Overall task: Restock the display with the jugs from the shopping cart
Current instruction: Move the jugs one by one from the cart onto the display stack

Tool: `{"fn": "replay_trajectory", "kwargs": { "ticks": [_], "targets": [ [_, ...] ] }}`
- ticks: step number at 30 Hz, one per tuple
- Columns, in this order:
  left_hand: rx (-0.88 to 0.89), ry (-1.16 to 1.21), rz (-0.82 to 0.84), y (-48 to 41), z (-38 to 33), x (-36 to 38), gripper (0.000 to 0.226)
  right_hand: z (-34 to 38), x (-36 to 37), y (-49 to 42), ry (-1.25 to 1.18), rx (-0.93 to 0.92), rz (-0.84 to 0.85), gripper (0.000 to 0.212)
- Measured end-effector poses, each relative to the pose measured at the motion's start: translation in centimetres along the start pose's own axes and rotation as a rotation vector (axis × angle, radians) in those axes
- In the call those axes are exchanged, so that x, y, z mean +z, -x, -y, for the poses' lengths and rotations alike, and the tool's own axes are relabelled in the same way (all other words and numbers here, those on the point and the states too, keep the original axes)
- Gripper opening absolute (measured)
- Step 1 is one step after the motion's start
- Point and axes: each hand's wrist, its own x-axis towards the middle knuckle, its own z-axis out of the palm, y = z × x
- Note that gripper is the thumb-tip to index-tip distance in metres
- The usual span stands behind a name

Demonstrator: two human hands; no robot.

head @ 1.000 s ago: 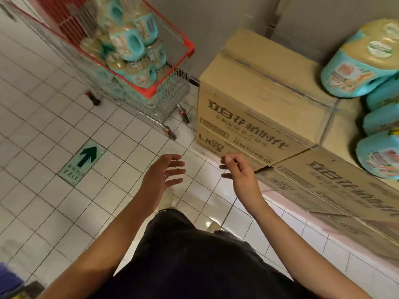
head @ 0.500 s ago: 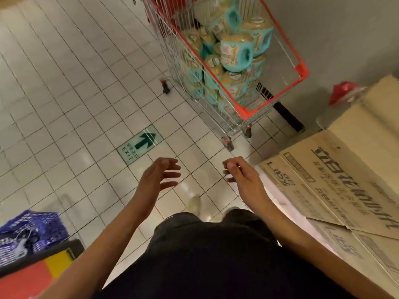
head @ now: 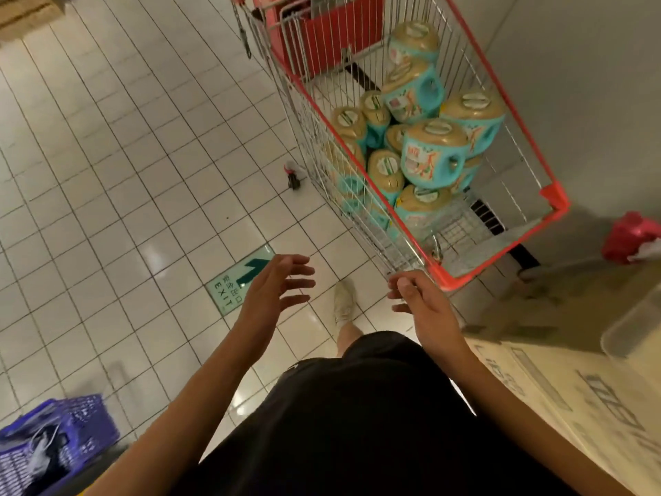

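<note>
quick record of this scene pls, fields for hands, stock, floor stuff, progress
stock: teal plastic jugs with beige tops, piled in the red-rimmed wire shopping cart
left hand: open, empty, over the tiles
right hand: loosely curled, empty, near the cart's corner
floor: green exit floor sign; purple plastic basket, lower left
right side: printed cardboard box
progress: no jug in hand

Shopping cart (head: 552, 200) is open on top, so there's clear entry from above to the jugs (head: 432, 155). Wire sides block lateral reach. Wall (head: 590, 84) sits tight on the cart's right, with cardboard boxes (head: 572, 406) near right. Tile floor (head: 125, 173) on the left is open. Blue basket (head: 53, 445) is in the near left corner.
</note>
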Motion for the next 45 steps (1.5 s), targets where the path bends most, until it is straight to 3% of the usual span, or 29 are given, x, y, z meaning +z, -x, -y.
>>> {"fn": "replay_trajectory", "kwargs": {
  "ticks": [11,20,26,30,37,42,45],
  "targets": [
    [-0.033,-0.117,0.069,-20.1,-11.5,2.1,0.034,11.0,1.4,-22.0,0.012,0.031,0.056,0.022],
    [-0.134,-0.184,0.302,-37.5,-18.4,5.5,0.031,14.1,1.8,-33.8,-0.085,0.129,-0.202,0.017],
    [-0.32,-0.439,0.592,-46.2,-20.6,10.9,0.031,14.0,1.0,-37.0,-0.186,0.222,-0.537,0.026],
    [-0.372,-0.684,0.731,-51.5,-19.1,15.3,0.027,11.6,-0.3,-37.7,-0.311,0.336,-0.755,0.022],
    [-0.68,-0.86,0.65,-57.9,-10.3,21.1,0.024,5.8,-4.9,-40.2,-0.306,0.532,-1.05,0.017],
    [-0.8,-0.801,0.594,-59.5,-4.6,23.8,0.018,0.9,-9.5,-43.1,-0.09,0.602,-0.997,0.04],
    [-0.797,-0.755,0.541,-59.8,-2.2,25.1,0.031,-1.5,-11.8,-44.2,0.099,0.62,-0.847,0.057]
  ]
}}
